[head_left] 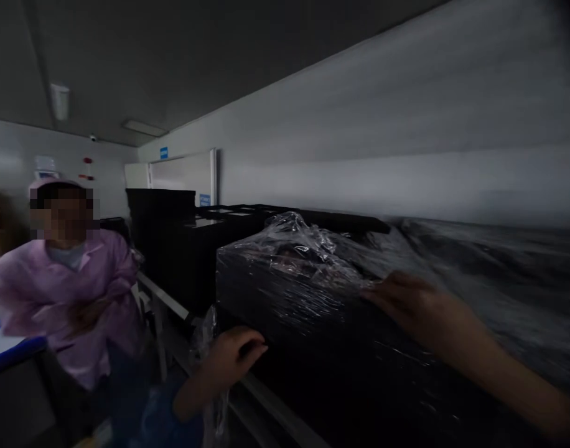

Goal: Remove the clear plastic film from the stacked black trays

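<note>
Clear plastic film lies crumpled over a black box in front of me. At the box's upper edge, the fingers of my right hand are closed in a pinch on the film. Lower and to the left, my left hand is beside the box's lower left side. Its thumb and fingertips come together; whether anything thin is between them I cannot make out. Loose film also hangs behind my left wrist. Dim light hides much of the box's lower part.
Other black boxes stand farther back along the white wall. A pale metal rail runs beside them. At the left is a co-worker in a pink jacket, arms folded, near a blue-edged table. More film-covered dark goods lie to the right.
</note>
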`<state>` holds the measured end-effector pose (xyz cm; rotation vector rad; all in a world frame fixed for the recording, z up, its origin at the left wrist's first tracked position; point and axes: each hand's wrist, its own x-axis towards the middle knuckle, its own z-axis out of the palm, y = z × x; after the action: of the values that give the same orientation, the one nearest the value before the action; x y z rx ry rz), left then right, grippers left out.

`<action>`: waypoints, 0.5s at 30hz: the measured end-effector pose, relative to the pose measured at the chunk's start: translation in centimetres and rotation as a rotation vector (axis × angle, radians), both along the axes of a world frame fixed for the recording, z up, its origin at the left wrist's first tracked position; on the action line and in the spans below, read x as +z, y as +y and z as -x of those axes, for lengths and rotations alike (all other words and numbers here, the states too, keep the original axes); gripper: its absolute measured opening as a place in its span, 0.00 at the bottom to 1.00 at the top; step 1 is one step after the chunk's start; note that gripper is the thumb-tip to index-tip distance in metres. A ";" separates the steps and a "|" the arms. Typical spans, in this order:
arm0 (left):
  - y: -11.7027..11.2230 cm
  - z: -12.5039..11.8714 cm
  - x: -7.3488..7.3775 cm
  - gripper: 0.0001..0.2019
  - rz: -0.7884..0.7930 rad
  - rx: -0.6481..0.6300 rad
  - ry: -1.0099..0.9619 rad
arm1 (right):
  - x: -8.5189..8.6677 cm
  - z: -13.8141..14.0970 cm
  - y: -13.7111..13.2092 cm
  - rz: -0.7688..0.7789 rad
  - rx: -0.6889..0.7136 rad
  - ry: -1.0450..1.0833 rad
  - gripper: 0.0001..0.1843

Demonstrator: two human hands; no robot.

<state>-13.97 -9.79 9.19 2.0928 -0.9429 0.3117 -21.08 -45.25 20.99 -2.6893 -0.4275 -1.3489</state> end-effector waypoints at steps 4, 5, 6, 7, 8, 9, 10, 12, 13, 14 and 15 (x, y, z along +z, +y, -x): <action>2.1 -3.0 2.7 0.08 0.178 0.109 -0.238 | 0.9 -0.1 0.7 -0.051 -0.028 -0.036 0.30; 2.5 -3.8 3.7 0.08 0.233 0.146 -0.296 | 1.2 0.0 0.9 -0.105 -0.034 -0.022 0.29; 2.8 -4.5 4.7 0.08 0.284 0.180 -0.345 | 1.5 0.1 1.1 -0.170 -0.043 0.005 0.28; 3.0 -5.2 5.6 0.08 0.322 0.206 -0.383 | 1.8 0.2 1.4 -0.236 -0.053 0.037 0.27; 3.0 -6.0 6.4 0.08 0.348 0.220 -0.410 | 2.1 0.3 1.6 -0.290 -0.066 0.067 0.27; 2.9 -6.6 6.9 0.08 0.351 0.218 -0.431 | 2.4 0.3 1.9 -0.329 -0.084 0.083 0.27; 2.6 -7.3 7.1 0.08 0.336 0.201 -0.452 | 2.6 0.4 2.2 -0.351 -0.105 0.084 0.28; 2.0 -8.6 6.5 0.06 0.276 0.141 -0.525 | 2.7 0.4 2.5 -0.361 -0.132 0.061 0.29; 1.7 -9.1 5.7 0.05 0.244 0.112 -0.564 | 2.6 0.5 2.7 -0.368 -0.143 0.054 0.30; 1.6 -9.7 4.6 0.04 0.223 0.102 -0.599 | 2.4 0.6 2.8 -0.384 -0.155 0.046 0.30; 1.7 -10.3 3.2 0.04 0.221 0.124 -0.624 | 2.2 0.8 2.8 -0.401 -0.167 0.044 0.31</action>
<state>-3.68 -8.13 12.39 1.8746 -1.0659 1.1273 -21.90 -42.43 23.21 -2.4531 0.0712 -1.2517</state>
